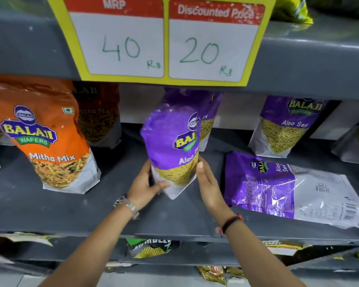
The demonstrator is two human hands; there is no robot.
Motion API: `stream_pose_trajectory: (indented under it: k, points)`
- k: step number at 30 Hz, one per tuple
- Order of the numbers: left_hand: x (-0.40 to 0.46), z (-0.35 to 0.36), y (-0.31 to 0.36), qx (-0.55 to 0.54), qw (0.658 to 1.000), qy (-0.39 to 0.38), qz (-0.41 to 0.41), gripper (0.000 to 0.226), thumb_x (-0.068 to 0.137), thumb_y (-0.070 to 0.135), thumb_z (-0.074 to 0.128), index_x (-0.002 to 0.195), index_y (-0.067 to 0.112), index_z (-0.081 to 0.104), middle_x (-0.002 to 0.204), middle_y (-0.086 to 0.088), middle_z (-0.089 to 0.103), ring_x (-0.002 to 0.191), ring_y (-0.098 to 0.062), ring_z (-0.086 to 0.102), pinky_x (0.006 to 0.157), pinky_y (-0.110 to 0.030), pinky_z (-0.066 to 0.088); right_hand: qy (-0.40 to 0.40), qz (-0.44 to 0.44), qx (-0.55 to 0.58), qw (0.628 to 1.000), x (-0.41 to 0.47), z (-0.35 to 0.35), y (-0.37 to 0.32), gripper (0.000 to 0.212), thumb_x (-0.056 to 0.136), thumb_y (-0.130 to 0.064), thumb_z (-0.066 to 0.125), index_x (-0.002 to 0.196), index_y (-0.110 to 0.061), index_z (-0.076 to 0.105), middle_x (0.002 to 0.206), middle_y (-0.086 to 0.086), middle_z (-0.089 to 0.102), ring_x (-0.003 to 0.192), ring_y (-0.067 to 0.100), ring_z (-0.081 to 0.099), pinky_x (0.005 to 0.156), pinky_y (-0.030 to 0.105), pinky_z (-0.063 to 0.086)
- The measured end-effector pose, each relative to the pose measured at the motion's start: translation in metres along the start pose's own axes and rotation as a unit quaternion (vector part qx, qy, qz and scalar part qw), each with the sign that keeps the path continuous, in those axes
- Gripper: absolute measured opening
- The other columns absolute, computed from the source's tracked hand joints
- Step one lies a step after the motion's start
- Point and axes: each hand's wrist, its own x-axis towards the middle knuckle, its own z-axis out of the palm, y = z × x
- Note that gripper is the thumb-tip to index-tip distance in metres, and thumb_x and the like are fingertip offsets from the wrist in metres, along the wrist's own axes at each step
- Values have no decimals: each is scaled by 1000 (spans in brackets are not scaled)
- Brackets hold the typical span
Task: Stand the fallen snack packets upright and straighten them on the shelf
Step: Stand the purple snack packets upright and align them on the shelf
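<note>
Mid-step: standing purple pkt upright at shelf centre. L hand clamped on its base at 9 o'clock, R hand flat, open against the 3 o'clock side. Pkt tilted, base corner down. Next, likely: square base, release, then fallen pkt lying flat at 3 o'clock.

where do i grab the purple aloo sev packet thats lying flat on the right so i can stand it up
Grip the fallen Aloo Sev packet by its purple top edge, which points toward the back-left of the shelf. Come from the left with the right hand. It lies back side up, its white bottom gusset toward the front-right, so lifting the top should pivot it upright onto that base.
</note>
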Motion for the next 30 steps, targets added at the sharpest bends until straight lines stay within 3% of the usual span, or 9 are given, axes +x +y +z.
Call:
stream_pose_trajectory:
  k: [3,7,12,15,20,23,25,27,30]
  points:
    - [6,-24,-12,-7,1000,-1,-13,75,71,1,68,134,7,27,140,-13,40,129,-26,39,110,-43,31,39,-1,-22,999,-16,-8,9,47,84,-27,58,127,-22,39,125,-13,45,121,6,43,98,16,40]
    - [-3,-13,-13,0,999,5,-36,96,49,39,74,131,16,30,133,-2,45,124,-17,42,105,-37,33,-19,-31,-126,991,6,-28,4,99,68,-8,77,140,-9,10,138,-9,21,133,4,17,103,1,16]
    - [3,0,-18,-14,999,29,-41,79,58,22,71,126,16,32,125,4,45,122,-21,43,101,-35,35,-49,-17,-139,989,14,-25,4,66,68,-5,76,123,-14,40,118,-3,54,116,18,51,83,-1,36]
    - [11,-10,-22,-3,999,2,-34,75,67,10,71,129,18,30,127,5,42,125,-24,42,102,-36,34,-12,-9,-96,995,9,-14,8,58,69,-3,75,114,-21,42,115,0,57,112,18,54,97,24,43]
    - [0,-10,-8,21,997,76,0,98,55,34,73,135,12,22,143,-12,34,132,-27,34,110,-44,29,-8,-29,-160,987,9,-24,-7,80,67,-8,77,133,-12,31,123,-6,51,118,13,49,86,0,36]
    - [-17,-2,14,126,965,206,98,99,61,68,57,132,3,28,138,-24,35,127,-33,33,108,-42,25,51,-30,-177,982,2,-55,-25,85,70,-8,75,138,-6,25,142,9,41,129,18,40,105,21,33]
    - [-28,16,31,180,934,233,203,78,72,63,48,124,5,37,127,-22,45,119,-28,34,103,-31,23,101,-42,-218,970,-5,-89,-37,71,72,-8,73,132,-4,35,137,15,47,123,21,46,98,17,35]
    - [-37,51,46,174,938,170,246,56,75,50,55,112,9,46,111,-10,50,107,-18,41,95,-23,28,126,-38,-286,949,-13,-133,-47,55,75,-8,70,125,-4,47,128,18,55,118,26,51,84,6,35]
    - [-47,103,63,73,990,-67,103,19,72,19,70,87,15,59,78,7,58,70,4,53,71,-6,38,94,-15,-404,910,-14,-201,-55,37,81,-6,62,118,-4,56,124,19,59,110,29,56,80,15,34]
